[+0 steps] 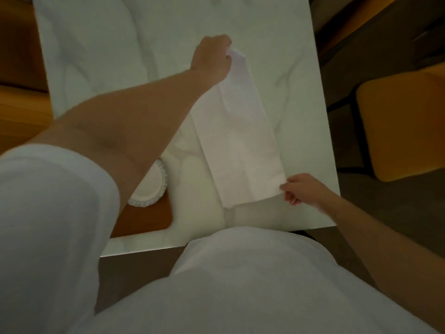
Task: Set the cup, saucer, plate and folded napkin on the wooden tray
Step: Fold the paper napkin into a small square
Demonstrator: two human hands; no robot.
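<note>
The left hand (212, 57) pinches the far end of the white napkin (238, 141), and the right hand (301, 189) pinches its near corner by the surface's (301, 68) right edge. No writing shows anywhere. The left forearm hides most of the plate (154, 189) and wooden tray (144, 218) near the front edge.
</note>
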